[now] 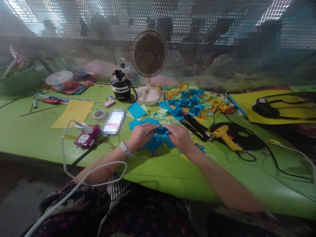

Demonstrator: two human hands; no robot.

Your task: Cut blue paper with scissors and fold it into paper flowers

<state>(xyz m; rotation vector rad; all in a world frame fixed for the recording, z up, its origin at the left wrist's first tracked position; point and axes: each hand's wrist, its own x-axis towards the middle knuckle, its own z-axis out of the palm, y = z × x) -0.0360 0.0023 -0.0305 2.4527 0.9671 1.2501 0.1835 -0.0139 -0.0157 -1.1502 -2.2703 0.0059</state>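
Note:
Between my two hands is a folded piece of blue paper [161, 130], pinched at its upper edges. My left hand [143, 134] closes on its left side, with a pale band on the wrist. From the right, the fingers of my right hand [179, 136] grip the other side. Loose blue paper squares [152, 144] lie under and around the hands. Behind them are another blue square [136, 110] and pale green scraps. A heap of blue, yellow and green paper flowers [191, 100] sits farther back to the right. Fingertips partly hide the held paper.
A black stapler [196, 127] and a yellow glue gun [227, 138] lie to the right. On the left are a lit phone [114, 121], a tape roll [98, 114], a purple power socket [87, 136] and yellow paper [72, 113]. A fan [149, 54] and black bottle [120, 86] stand behind.

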